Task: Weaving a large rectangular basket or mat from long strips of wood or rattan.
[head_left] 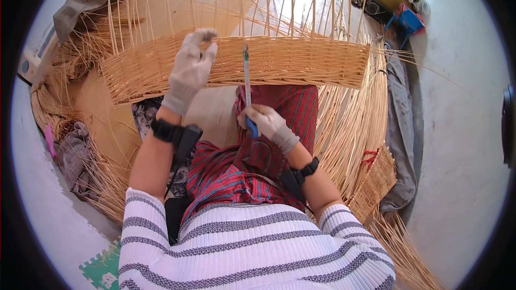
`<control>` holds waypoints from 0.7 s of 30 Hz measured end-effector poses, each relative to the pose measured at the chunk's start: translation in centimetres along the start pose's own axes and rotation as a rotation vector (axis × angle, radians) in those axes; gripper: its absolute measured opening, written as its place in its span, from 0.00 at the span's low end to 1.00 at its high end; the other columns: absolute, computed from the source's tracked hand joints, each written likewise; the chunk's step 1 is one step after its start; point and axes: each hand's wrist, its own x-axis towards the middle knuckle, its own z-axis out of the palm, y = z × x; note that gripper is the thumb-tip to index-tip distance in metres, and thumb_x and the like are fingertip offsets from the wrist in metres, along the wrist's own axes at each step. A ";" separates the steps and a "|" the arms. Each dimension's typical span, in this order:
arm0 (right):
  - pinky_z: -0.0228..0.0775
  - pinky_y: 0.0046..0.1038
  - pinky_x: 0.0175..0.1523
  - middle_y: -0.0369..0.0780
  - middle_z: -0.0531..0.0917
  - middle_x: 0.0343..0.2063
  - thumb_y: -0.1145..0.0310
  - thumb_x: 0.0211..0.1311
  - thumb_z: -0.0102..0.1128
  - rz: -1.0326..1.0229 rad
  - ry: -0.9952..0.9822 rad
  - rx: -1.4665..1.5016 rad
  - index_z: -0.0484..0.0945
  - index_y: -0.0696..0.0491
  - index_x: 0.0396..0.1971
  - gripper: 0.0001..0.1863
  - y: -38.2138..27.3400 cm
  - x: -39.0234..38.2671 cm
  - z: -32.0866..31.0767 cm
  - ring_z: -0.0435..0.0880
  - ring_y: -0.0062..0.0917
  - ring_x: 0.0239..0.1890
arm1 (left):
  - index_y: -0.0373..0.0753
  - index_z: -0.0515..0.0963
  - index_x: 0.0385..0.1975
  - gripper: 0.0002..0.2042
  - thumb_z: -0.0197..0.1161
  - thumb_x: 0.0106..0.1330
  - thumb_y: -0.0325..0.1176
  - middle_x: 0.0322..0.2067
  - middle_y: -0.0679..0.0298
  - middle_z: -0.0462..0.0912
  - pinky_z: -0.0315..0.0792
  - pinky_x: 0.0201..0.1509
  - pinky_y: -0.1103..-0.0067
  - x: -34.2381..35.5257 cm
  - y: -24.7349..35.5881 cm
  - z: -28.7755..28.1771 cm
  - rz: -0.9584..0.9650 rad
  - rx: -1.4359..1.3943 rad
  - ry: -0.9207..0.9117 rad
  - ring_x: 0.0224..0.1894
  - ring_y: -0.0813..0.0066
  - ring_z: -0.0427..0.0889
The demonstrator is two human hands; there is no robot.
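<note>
Right hand [269, 123], gloved: fingers are wrapping the blue handle of a slim metal tool [248, 78], whose tip is lying just over the upper half of the woven panel [293, 62]; I cannot tell whether it is touching. Left hand [192, 70], also gloved: fingers are curving loosely near the panel's upper edge, thumb standing apart; I am seeing nothing pinched, and contact is uncertain.

Panel is stretching crosswise just beyond the lap cloth [293, 123], above the near part of the floor [212, 115].

Progress, my judgement: a close-woven band is running from the panel's left end to its right end and looking complete in width. Upright rods [189, 0] are rising bare past its upper edge; that stretch is remaining unwoven. Whether it needs more rows, I cannot tell.

Surroundings: loose rods [102, 48] are heaping along the floor's left edge, beneath a grey-brown cloth [88, 8]. A thick rod bundle [341, 121] is fanning along the right edge, beside a smaller woven piece [376, 180] and a grey cover [399, 123].

Obstructions: the uprights are screening the far side; thin ends are jutting past the panel's right end; the bundle is crowding its lower right corner.
</note>
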 end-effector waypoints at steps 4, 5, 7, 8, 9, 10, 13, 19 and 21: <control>0.75 0.25 0.39 0.39 0.87 0.30 0.54 0.76 0.50 -0.053 -0.024 0.208 0.84 0.59 0.37 0.23 -1.8 2.9 0.2 0.84 0.22 0.31 | 0.45 0.73 0.66 0.23 0.62 0.71 0.28 0.55 0.51 0.78 0.77 0.60 0.70 2.4 -0.6 2.0 0.068 0.194 -0.111 0.53 0.58 0.82; 0.75 0.25 0.39 0.39 0.87 0.30 0.54 0.76 0.50 -0.004 -0.007 0.194 0.84 0.59 0.37 0.23 -1.8 3.3 0.4 0.84 0.22 0.31 | 0.48 0.73 0.67 0.25 0.63 0.69 0.27 0.54 0.50 0.78 0.75 0.62 0.68 2.4 -0.8 2.4 0.020 0.251 -0.189 0.55 0.54 0.80; 0.76 0.26 0.40 0.38 0.87 0.29 0.53 0.76 0.50 0.091 0.002 0.192 0.84 0.58 0.37 0.23 -1.1 3.7 0.9 0.84 0.22 0.31 | 0.51 0.72 0.68 0.28 0.63 0.67 0.25 0.53 0.49 0.79 0.72 0.65 0.67 2.3 -1.3 2.8 -0.037 0.304 -0.275 0.57 0.49 0.79; 0.76 0.26 0.40 0.38 0.87 0.29 0.53 0.76 0.50 0.113 0.004 0.198 0.84 0.58 0.37 0.23 -0.6 3.8 1.1 0.84 0.22 0.31 | 0.52 0.73 0.68 0.28 0.64 0.66 0.26 0.52 0.50 0.79 0.74 0.63 0.67 2.3 -1.5 2.9 -0.034 0.300 -0.293 0.55 0.50 0.79; 0.77 0.27 0.40 0.38 0.87 0.29 0.52 0.76 0.50 0.091 0.075 0.078 0.85 0.58 0.38 0.23 0.1 3.8 1.3 0.84 0.22 0.31 | 0.54 0.73 0.68 0.29 0.65 0.66 0.26 0.51 0.51 0.79 0.75 0.61 0.67 2.1 -1.7 3.0 -0.083 0.309 -0.322 0.54 0.52 0.80; 0.77 0.27 0.41 0.37 0.87 0.29 0.51 0.76 0.50 0.108 0.129 -0.056 0.85 0.57 0.38 0.24 0.9 3.8 1.5 0.85 0.22 0.31 | 0.54 0.73 0.68 0.29 0.65 0.66 0.26 0.51 0.51 0.79 0.75 0.61 0.67 2.1 -1.8 3.0 -0.059 0.296 -0.316 0.54 0.52 0.80; 0.77 0.27 0.42 0.37 0.87 0.30 0.49 0.75 0.50 0.046 0.126 0.060 0.85 0.56 0.39 0.24 2.6 4.0 1.8 0.85 0.22 0.32 | 0.55 0.74 0.67 0.29 0.66 0.65 0.25 0.50 0.52 0.79 0.76 0.58 0.67 2.0 -1.9 3.1 -0.083 0.293 -0.324 0.51 0.52 0.81; 0.77 0.30 0.43 0.41 0.87 0.31 0.51 0.75 0.50 0.090 0.128 0.033 0.85 0.56 0.41 0.23 2.6 4.5 2.1 0.86 0.27 0.34 | 0.54 0.73 0.68 0.30 0.64 0.65 0.23 0.50 0.52 0.79 0.76 0.59 0.66 1.7 -1.8 3.3 -0.076 0.320 -0.294 0.51 0.51 0.81; 0.76 0.32 0.43 0.43 0.87 0.30 0.53 0.74 0.51 0.048 0.160 -0.015 0.84 0.56 0.41 0.21 1.7 4.0 2.3 0.86 0.30 0.35 | 0.53 0.71 0.69 0.32 0.64 0.64 0.23 0.53 0.51 0.79 0.75 0.61 0.66 1.5 -2.1 3.2 -0.027 0.339 -0.278 0.55 0.49 0.80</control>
